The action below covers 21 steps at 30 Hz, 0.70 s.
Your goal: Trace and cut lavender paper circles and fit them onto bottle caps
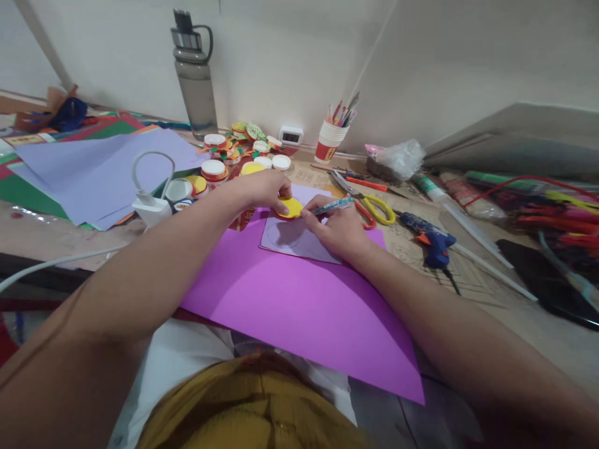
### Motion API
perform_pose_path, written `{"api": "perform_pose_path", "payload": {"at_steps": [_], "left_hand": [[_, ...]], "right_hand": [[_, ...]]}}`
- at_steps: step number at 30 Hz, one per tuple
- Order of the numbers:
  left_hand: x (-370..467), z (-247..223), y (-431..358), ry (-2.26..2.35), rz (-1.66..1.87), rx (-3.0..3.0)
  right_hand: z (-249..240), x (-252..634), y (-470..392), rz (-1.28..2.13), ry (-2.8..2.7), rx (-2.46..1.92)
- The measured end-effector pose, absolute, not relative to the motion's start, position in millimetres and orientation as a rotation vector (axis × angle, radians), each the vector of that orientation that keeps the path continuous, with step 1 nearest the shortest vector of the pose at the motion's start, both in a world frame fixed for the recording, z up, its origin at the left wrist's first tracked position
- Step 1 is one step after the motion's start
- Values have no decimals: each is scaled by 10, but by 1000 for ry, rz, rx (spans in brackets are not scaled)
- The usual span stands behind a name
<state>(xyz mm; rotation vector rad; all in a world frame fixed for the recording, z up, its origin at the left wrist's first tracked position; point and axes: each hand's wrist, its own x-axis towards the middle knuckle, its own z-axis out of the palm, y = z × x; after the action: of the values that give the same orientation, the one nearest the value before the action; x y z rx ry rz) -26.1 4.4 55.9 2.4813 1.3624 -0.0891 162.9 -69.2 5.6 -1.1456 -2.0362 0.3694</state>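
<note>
My left hand (270, 191) grips a round yellow lid (292, 209) and presses it on a light purple sheet of paper (304, 243). A pen (334, 206) with a blue patterned barrel is held in my right hand (334, 227), its tip close to the lid's right edge. On the light sheet, in front of the lid, a faint drawn circle (281, 236) shows. Beneath lies a larger bright purple sheet (299, 312), its front part hanging over the table edge. The pen's tip is partly hidden by my fingers.
Scissors (374, 209) and a blue glue gun (437, 246) lie to the right, with a black phone (547, 280) beyond. Several round lids (214, 168), a water bottle (196, 87) and a paper cup of pens (330, 140) stand behind. A white charger (152, 209) is at left.
</note>
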Motion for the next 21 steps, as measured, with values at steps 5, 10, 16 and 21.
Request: {"api": "perform_pose_path", "payload": {"at_steps": [5,10,16,21], "left_hand": [[-274,546,59,1367,-101,2501],[-302,515,95,1370,-57,2518],[-322,512,97,1309,-33,2499],[-327,510,73,1343,3,2448]], "right_hand": [[81,1649,-614,514,-1801,-1134],[131,1686,-487,655,-1574,-1221],[177,1681,-277,761,-1492,-1384],[171,1584,-114,849,-1493,-1484]]}}
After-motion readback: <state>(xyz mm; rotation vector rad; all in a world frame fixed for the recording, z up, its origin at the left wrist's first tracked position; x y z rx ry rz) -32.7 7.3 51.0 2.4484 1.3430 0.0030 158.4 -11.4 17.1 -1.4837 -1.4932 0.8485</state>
